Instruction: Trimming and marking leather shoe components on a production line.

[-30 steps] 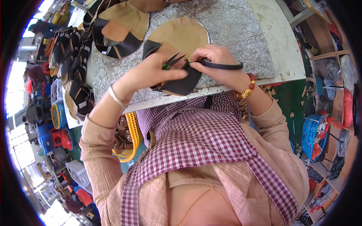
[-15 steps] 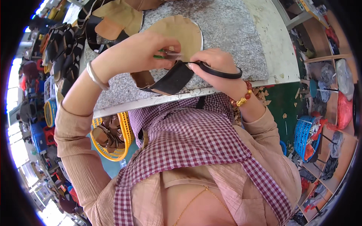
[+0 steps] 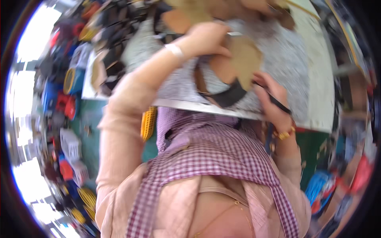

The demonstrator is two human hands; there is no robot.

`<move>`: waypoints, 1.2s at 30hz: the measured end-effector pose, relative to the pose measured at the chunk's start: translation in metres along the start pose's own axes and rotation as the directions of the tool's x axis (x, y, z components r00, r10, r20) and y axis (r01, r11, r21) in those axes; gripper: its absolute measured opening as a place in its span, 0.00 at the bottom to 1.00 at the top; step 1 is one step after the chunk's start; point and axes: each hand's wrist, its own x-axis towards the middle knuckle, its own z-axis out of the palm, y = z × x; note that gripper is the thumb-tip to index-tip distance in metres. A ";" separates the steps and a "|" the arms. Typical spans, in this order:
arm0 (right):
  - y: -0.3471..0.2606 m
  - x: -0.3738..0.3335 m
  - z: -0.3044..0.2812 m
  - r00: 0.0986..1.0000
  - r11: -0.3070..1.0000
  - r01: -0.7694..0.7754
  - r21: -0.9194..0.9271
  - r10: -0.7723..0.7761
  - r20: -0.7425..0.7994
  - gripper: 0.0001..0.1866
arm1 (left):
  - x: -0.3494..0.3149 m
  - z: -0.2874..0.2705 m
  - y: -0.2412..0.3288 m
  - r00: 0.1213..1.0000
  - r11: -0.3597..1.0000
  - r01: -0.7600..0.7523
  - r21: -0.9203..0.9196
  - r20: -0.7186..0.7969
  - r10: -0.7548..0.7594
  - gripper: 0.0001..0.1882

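Note:
My left hand (image 3: 208, 39) is over the far part of a tan and black leather shoe upper (image 3: 229, 95), fingers bent. A short shiny blade, apparently of snips (image 3: 235, 34), pokes out past its fingertips; the handle is hidden. The upper curves around on the table, black band toward me, beside a large rounded tan piece (image 3: 248, 55). My right hand (image 3: 274, 97) is at the right of the upper, fingers closed on a narrow roll of black tape (image 3: 279, 104) that lies across the palm. Motion blurs both hands.
A grey speckled mat (image 3: 287, 71) covers the white table (image 3: 321, 91). More tan and black uppers (image 3: 178, 20) lie at the far side, and dark pieces are piled at the left. A yellow basket (image 3: 148, 123) stands below the near edge, a blue one (image 3: 317, 188) at lower right.
My hands have drawn apart: the left has lifted up and away with the snips, the right has moved off the upper's black band with the tape. The whole view has shifted.

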 end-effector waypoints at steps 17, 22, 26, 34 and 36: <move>0.099 0.053 -0.170 0.978 0.910 -0.200 -0.365 0.207 -0.020 0.16 | -0.367 -0.091 -0.168 -0.124 0.405 0.576 -0.711 -0.565 -0.816 0.21; 0.129 0.103 -0.233 0.883 0.644 -0.286 -0.710 0.465 0.066 0.16 | -0.407 -0.046 -0.290 -0.096 0.407 0.623 -0.668 -0.582 -0.808 0.24; 0.136 0.108 -0.226 0.921 0.584 -0.241 -0.775 0.389 0.007 0.15 | -0.414 -0.024 -0.309 -0.052 0.312 0.841 -0.441 -0.641 -0.765 0.26; 0.126 0.097 -0.218 0.959 0.501 -0.193 -0.844 0.278 -0.054 0.13 | -0.351 -0.104 -0.164 0.052 0.509 0.760 -0.405 -0.742 -0.668 0.16; 0.109 0.101 -0.211 0.979 0.562 -0.160 -0.811 0.198 -0.056 0.14 | -0.302 -0.112 -0.128 0.163 0.592 0.719 -0.364 -0.740 -0.652 0.17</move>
